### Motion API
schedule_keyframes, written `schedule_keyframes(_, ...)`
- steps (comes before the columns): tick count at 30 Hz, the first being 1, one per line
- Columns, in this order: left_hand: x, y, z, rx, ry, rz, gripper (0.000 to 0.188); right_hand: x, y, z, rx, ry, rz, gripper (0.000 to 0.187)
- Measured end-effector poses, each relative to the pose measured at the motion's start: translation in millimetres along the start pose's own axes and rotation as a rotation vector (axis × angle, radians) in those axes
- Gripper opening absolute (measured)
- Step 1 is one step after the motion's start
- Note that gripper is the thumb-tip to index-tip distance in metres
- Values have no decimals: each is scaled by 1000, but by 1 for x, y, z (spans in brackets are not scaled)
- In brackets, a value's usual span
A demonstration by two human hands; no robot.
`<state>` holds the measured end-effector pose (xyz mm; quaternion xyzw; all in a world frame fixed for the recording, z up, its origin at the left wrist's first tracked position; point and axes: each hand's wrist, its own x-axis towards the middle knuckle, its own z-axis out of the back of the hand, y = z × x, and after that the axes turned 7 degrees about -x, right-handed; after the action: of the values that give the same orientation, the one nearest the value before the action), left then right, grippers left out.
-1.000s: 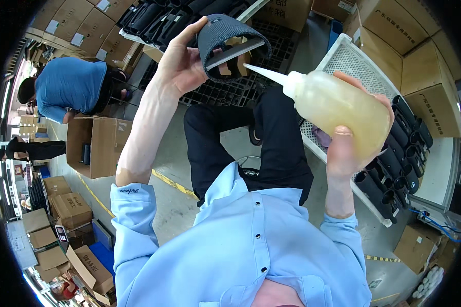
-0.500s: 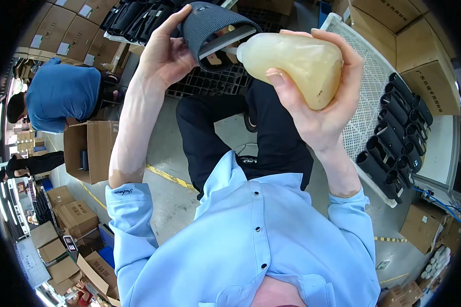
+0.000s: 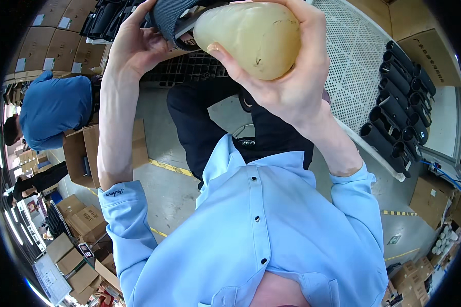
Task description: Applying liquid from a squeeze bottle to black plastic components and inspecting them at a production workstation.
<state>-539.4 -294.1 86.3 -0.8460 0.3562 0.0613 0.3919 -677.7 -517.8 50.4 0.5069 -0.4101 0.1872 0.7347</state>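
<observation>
At the top of the head view, my left hand (image 3: 138, 53) is closed round a dark grey woven-covered shell (image 3: 165, 19), thumb along its outer side. The shell looks hollow, with its open end turned right and a light flat rim inside. In my right hand (image 3: 297, 84) lies a cloudy, yellowish squeeze bottle (image 3: 251, 38), fingers wrapped over it and thumb against its near side. The bottle is tilted, its rounded base toward me and its narrow end pointing into the shell's opening. Its nozzle tip is hidden, so I cannot tell whether it touches the shell.
Several similar dark shells (image 3: 394, 112) lie in rows on a white perforated board (image 3: 356, 66) at right. More dark shells (image 3: 107, 20) sit at upper left. An open cardboard box (image 3: 95, 153) stands left, near a person in blue (image 3: 56, 110). Stacked cartons (image 3: 41, 46) rise behind.
Both hands, with shell and bottle, have moved up and left in the view. The bottle has come closer to the shell, and its base now faces me more.
</observation>
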Motion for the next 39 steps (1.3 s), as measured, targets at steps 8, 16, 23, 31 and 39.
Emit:
schedule_keyframes(8,-1,-6,10,56,-274,-160,45,-13,-12,-12,-66,-65,174,66)
schedule_keyframes(16,-3,-3,22,27,-27,-169,63,-32,-7,-19,-86,-51,179,63)
schedule_keyframes(23,1,-12,29,-28,-87,-41,62,-31,0,-21,-72,-53,113,60)
schedule_keyframes(31,9,-16,34,-60,-97,-18,60,-33,5,-18,-152,-47,211,52)
schedule_keyframes(39,5,-19,34,31,12,27,57,-29,10,-34,-270,-105,181,43)
